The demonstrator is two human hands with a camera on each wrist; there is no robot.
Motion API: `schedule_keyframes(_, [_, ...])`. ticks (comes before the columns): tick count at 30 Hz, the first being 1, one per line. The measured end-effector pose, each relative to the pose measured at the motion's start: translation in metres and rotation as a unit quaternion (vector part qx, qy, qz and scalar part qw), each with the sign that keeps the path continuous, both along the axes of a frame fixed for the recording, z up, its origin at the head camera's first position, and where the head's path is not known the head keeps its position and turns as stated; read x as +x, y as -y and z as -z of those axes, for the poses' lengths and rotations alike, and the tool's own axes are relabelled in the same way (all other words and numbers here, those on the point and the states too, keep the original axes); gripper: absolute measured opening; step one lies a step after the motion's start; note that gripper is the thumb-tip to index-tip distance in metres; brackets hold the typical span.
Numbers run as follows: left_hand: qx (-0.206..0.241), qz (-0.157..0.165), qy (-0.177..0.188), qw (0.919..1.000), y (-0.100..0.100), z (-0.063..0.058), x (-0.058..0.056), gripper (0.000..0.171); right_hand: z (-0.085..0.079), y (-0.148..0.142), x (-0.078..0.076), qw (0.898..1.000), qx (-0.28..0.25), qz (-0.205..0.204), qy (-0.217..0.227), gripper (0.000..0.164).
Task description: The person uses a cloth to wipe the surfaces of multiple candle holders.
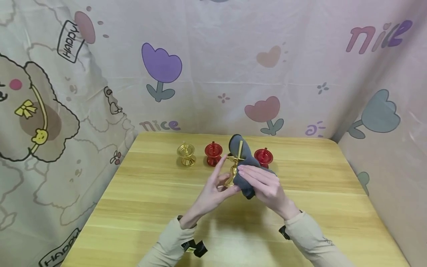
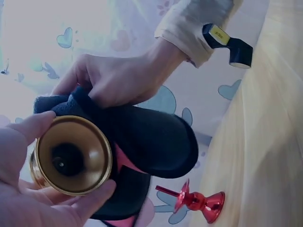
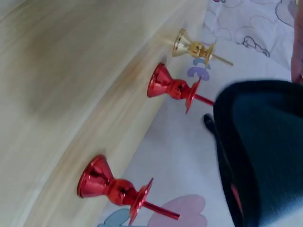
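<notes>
My left hand (image 1: 213, 189) holds a gold candle holder (image 1: 234, 171) up over the table, its thin spike pointing upward. In the left wrist view, thumb and fingers grip the round base (image 2: 93, 158), whose hollow underside faces that camera. A dark grey cloth (image 1: 247, 155) with black edging is in my right hand (image 1: 265, 184), pressed against the candle holder's stem and plate. Pink shows on the cloth's inner side in the left wrist view. The right wrist view has the cloth (image 3: 267, 151) at its right side, covering the held candle holder.
Behind the hands, another gold candle holder (image 1: 186, 155) and two red ones, a left one (image 1: 213, 153) and a right one (image 1: 263, 157), stand in a row on the wooden table (image 1: 150, 207). A printed fabric backdrop (image 1: 213, 55) rises along the table's back and sides.
</notes>
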State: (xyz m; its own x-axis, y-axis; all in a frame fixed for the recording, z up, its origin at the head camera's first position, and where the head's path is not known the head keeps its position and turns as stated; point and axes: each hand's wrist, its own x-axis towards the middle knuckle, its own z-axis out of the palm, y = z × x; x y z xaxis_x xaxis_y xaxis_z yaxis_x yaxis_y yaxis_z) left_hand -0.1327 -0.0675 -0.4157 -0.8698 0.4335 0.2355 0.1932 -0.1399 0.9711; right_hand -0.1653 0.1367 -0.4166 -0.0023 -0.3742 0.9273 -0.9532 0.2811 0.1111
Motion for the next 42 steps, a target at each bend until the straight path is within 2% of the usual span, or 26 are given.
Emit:
schedule_keyframes(3, [0.020,0.012,-0.003,0.9997,0.002,0.003,-0.001,0.096,0.003,-0.003,-0.003,0.998,0.003,-0.033,0.049,0.021])
schedule_keyframes(6, [0.031,0.018,0.006,0.9993,0.003,0.005,-0.002,0.097,0.007,-0.006,-0.006,0.993,-0.021,-0.067,0.095,0.023])
schedule_keyframes(8, [0.034,0.019,0.012,0.9992,0.004,0.006,-0.003,0.097,0.010,-0.007,-0.007,0.987,-0.046,-0.088,0.130,0.024])
schedule_keyframes(11, [0.036,0.018,0.009,0.9991,0.004,0.009,-0.005,0.098,0.013,-0.006,-0.006,0.969,-0.089,-0.122,0.194,0.029])
schedule_keyframes(13, [0.034,0.015,-0.002,0.9993,0.005,0.010,-0.006,0.098,0.015,-0.005,-0.004,0.955,-0.119,-0.129,0.238,0.038])
schedule_keyframes(16, [0.012,0.005,-0.040,0.9991,0.004,0.011,-0.005,0.100,0.018,-0.002,0.002,0.926,-0.170,-0.112,0.318,0.045])
schedule_keyframes(20, [-0.035,-0.020,-0.090,0.9951,0.002,0.010,-0.005,0.103,0.019,0.001,0.010,0.871,-0.244,-0.078,0.419,0.038])
schedule_keyframes(23, [-0.066,-0.044,-0.111,0.9907,0.002,0.011,-0.005,0.105,0.016,0.005,0.015,0.840,-0.280,-0.062,0.461,0.030])
schedule_keyframes(26, [-0.090,-0.063,-0.135,0.9848,0.002,0.014,-0.006,0.106,0.012,0.008,0.016,0.818,-0.299,-0.032,0.490,0.027])
schedule_keyframes(29, [-0.104,-0.076,-0.159,0.9789,0.001,0.016,-0.006,0.106,0.010,0.011,0.018,0.807,-0.287,0.013,0.516,0.021])
schedule_keyframes(31, [-0.108,-0.080,-0.173,0.9757,0.001,0.016,-0.007,0.106,0.009,0.013,0.020,0.809,-0.263,0.038,0.524,0.016])
schedule_keyframes(34, [-0.115,-0.088,-0.181,0.9728,0.001,0.017,-0.007,0.108,0.010,0.017,0.025,0.829,-0.218,0.053,0.513,0.015])
schedule_keyframes(36, [-0.121,-0.091,-0.188,0.9703,0.000,0.017,-0.007,0.108,0.010,0.020,0.029,0.849,-0.196,0.060,0.487,0.017])
schedule_keyframes(38, [-0.139,-0.102,-0.209,0.9625,-0.001,0.018,-0.007,0.108,0.010,0.023,0.030,0.877,-0.167,0.082,0.442,0.019])
schedule_keyframes(40, [-0.162,-0.118,-0.240,0.9500,-0.001,0.018,-0.007,0.107,0.009,0.026,0.030,0.904,-0.136,0.118,0.388,0.020])
schedule_keyframes(42, [-0.185,-0.136,-0.271,0.9347,-0.002,0.020,-0.007,0.105,0.008,0.028,0.029,0.923,-0.108,0.152,0.336,0.019])
